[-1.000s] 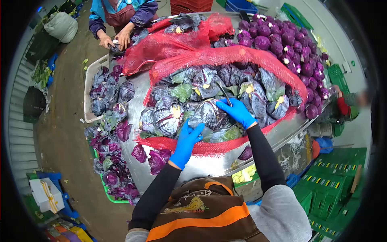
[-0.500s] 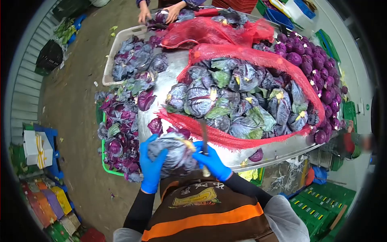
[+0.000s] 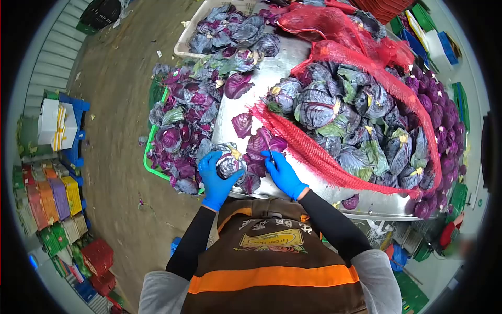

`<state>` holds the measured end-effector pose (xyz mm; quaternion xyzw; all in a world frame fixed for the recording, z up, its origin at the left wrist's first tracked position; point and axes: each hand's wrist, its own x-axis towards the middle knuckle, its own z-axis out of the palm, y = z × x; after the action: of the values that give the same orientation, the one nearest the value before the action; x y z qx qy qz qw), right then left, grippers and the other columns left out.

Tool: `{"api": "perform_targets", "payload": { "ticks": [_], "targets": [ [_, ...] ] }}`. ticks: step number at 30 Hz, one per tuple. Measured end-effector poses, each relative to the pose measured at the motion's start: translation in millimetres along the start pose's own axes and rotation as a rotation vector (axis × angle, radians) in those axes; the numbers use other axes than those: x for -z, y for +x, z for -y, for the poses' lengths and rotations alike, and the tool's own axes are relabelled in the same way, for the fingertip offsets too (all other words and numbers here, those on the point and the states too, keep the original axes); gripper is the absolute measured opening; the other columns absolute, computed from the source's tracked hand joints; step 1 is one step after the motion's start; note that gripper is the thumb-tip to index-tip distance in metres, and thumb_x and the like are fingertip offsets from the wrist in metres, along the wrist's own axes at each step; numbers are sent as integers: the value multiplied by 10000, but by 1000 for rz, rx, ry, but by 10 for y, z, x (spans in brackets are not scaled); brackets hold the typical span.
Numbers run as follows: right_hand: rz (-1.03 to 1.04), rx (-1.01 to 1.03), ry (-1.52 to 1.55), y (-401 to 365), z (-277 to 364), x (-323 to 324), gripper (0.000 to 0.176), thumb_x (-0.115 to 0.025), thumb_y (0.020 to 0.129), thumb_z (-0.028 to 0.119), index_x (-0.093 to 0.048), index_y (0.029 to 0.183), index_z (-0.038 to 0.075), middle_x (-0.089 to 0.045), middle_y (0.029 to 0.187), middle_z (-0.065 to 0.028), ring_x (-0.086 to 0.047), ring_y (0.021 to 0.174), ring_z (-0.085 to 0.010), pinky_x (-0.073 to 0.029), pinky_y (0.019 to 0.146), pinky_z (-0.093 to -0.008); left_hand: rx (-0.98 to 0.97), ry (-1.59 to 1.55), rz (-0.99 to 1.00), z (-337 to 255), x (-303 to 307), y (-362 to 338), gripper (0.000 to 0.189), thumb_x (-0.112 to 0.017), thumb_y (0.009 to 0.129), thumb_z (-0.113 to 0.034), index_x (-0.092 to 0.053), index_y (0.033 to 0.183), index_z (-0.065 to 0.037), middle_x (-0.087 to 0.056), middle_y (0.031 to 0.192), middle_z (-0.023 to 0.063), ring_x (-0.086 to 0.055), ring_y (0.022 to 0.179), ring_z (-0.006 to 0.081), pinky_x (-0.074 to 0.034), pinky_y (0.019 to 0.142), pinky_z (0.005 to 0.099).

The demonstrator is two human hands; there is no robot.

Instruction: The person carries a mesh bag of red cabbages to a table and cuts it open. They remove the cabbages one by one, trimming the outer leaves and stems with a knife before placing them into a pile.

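Note:
My left hand (image 3: 219,178), in a blue glove, is wrapped round a red cabbage (image 3: 228,164) at the near edge of the metal table (image 3: 308,180). My right hand (image 3: 284,175), also blue-gloved, is closed on a knife (image 3: 269,150), most of which is hidden or hard to make out. Loose purple leaves (image 3: 260,144) lie on the table between the hands. Beyond my right hand, a red mesh sack (image 3: 308,152) lies spread open around many cabbages (image 3: 317,107) with their outer leaves on.
A green-rimmed crate (image 3: 150,152) full of leaves stands left of the table. A white crate (image 3: 189,41) holds more leaves at the top. Peeled purple cabbages (image 3: 444,123) are heaped at the right. Another red mesh sack (image 3: 324,22) lies at the far side.
The view has shifted, and the co-worker's hands are out of frame. My left hand and the cabbage are lower, against the table edge; my right hand with the knife has moved apart from the cabbage.

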<state>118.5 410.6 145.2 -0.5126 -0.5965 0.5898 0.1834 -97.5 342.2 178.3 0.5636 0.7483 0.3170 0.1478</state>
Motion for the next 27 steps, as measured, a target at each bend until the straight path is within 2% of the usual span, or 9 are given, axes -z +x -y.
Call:
{"api": "perform_targets", "payload": {
  "ticks": [1, 3, 6, 9, 10, 13, 14, 17, 27],
  "targets": [
    [45, 90, -80, -35, 101, 72, 329, -557, 906, 123, -534, 1232, 76, -629, 1052, -154, -628, 896, -276, -498, 792, -367, 31, -96, -51, 55, -9, -23, 747, -891, 606, -222, -499, 1217, -47, -469, 1190, 130, -458, 1116, 274, -384, 979, 396],
    [81, 54, -232, -80, 94, 141, 383, -544, 918, 132, -510, 1299, 111, -612, 1130, -182, -628, 958, -326, -499, 818, -390, 65, -186, -96, 197, -51, -84, 808, -903, 588, -262, -483, 1242, -42, -466, 1204, 149, -469, 1115, 298, -390, 975, 416],
    [70, 123, -135, -78, 91, 101, 387, -551, 916, 170, -516, 1300, 135, -625, 1093, -184, -629, 951, -342, -507, 803, -397, 300, -534, 136, 280, -85, -66, 1005, -913, 568, -322, -366, 1364, -44, -417, 1271, 162, -434, 1189, 332, -369, 1028, 442],
    [119, 104, -305, -82, 281, 62, 395, -566, 904, 187, -521, 1292, 131, -637, 1056, -177, -639, 903, -336, -514, 773, -390, 177, -228, 235, 171, -102, 79, 1038, -910, 547, -388, -370, 1367, -50, -422, 1271, 179, -423, 1201, 351, -358, 1025, 464],
    [56, 96, -331, -70, 260, 17, 345, -579, 896, 209, -552, 1230, 125, -654, 995, -168, -648, 833, -338, -519, 713, -404, 238, -192, 225, 113, -152, 105, 1064, -906, 512, -454, -386, 1352, -58, -427, 1263, 196, -412, 1196, 368, -337, 1021, 488],
    [17, 45, -486, -18, 123, -80, 274, -583, 893, 232, -576, 1142, 117, -663, 925, -168, -646, 766, -348, -512, 654, -435, 310, -32, 212, -10, -244, 220, 1046, -906, 522, -419, -394, 1350, -36, -454, 1243, 203, -465, 1154, 341, -385, 999, 449],
    [28, 47, -501, -23, 194, -86, 190, -563, 903, 222, -575, 1051, 104, -656, 862, -168, -639, 738, -358, -498, 614, -452, 328, -21, 214, -53, -236, 252, 1047, -895, 520, -458, -400, 1342, -39, -447, 1246, 214, -439, 1173, 360, -355, 1013, 470],
    [-21, 119, -511, -13, 232, -131, 156, -545, 914, 207, -568, 1016, 92, -643, 828, -165, -634, 729, -357, -491, 599, -455, 320, -1, 229, -34, -262, 281, 1036, -889, 524, -469, -406, 1334, -41, -439, 1254, 219, -421, 1183, 373, -337, 1019, 487],
    [100, 147, -674, 218, -214, -361, 161, -491, 861, 82, -485, 1010, 22, -613, 860, -211, -635, 744, -377, -500, 614, -476, 320, 1, 215, 0, -302, 297, 1023, -889, 470, -499, -447, 1295, -86, -453, 1217, 192, -395, 1162, 373, -302, 1007, 511]
  ]
}}
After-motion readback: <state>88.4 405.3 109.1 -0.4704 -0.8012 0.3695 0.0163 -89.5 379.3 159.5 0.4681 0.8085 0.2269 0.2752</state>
